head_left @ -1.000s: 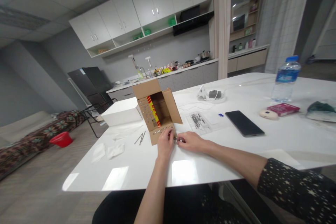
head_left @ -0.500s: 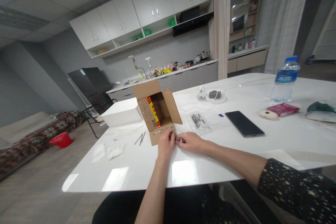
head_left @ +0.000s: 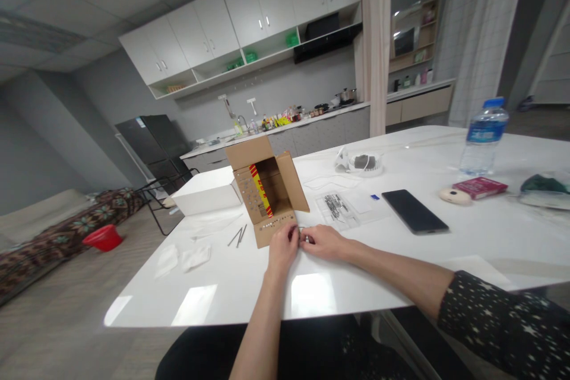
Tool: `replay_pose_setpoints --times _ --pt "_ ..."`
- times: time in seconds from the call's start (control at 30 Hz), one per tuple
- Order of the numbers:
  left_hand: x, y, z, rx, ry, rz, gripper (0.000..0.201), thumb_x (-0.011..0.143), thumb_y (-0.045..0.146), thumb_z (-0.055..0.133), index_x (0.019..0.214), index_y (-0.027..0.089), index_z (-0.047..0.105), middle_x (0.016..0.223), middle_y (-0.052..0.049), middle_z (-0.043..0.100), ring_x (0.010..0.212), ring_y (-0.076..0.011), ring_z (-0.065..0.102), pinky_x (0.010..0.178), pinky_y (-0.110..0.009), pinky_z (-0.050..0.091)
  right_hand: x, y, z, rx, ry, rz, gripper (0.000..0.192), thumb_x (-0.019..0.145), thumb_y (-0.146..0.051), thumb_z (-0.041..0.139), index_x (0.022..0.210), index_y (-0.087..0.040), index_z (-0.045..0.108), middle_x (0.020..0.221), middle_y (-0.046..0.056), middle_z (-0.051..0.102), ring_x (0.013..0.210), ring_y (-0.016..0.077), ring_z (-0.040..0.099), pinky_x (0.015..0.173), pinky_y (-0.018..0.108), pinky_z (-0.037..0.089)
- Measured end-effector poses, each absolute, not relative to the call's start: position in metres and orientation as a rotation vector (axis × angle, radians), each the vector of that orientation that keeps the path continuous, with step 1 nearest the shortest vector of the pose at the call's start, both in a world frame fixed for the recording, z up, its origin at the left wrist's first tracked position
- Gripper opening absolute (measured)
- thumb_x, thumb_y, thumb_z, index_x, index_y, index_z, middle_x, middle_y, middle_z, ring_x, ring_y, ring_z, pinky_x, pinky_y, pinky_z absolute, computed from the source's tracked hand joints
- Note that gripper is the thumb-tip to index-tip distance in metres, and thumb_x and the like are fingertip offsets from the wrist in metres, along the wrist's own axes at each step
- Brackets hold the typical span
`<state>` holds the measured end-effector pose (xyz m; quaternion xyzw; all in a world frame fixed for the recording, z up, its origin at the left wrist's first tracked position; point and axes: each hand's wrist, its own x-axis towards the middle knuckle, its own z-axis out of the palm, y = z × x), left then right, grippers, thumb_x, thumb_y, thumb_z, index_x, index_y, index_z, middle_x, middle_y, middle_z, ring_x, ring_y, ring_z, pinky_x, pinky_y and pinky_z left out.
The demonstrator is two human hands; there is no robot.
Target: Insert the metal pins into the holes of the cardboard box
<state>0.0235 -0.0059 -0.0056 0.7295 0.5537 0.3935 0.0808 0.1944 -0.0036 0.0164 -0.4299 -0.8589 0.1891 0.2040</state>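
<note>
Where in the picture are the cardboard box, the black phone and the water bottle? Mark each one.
cardboard box (head_left: 285, 181): head view, on its right flap.
black phone (head_left: 414, 211): head view, middle of the screen.
water bottle (head_left: 483, 136): head view, on its blue label.

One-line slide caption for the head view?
Both hands meet at the open cardboard box's front flap on a white table.
</note>
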Motion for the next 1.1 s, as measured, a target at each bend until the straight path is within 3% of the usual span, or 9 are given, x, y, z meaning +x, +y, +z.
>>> replay_pose_setpoints --times 1.1 --pt "0.0261 -0.0121 0.0019 2.126 1.665 1.084 0.020 0.087 0.022 0.050 0.095 0.020 0.068 0.093 -0.005 0.073 0.085 -0.0179 0.066 0.079 -0.030 0.049 0.1941 -0.0001 0.0118 -1.170 -2.391 0.527 0.021 0.085 -0.033 0.052 0.091 -0.022 0.069 0.080 0.002 0.071 0.072 0.0174 0.060 0.062 0.025 0.033"
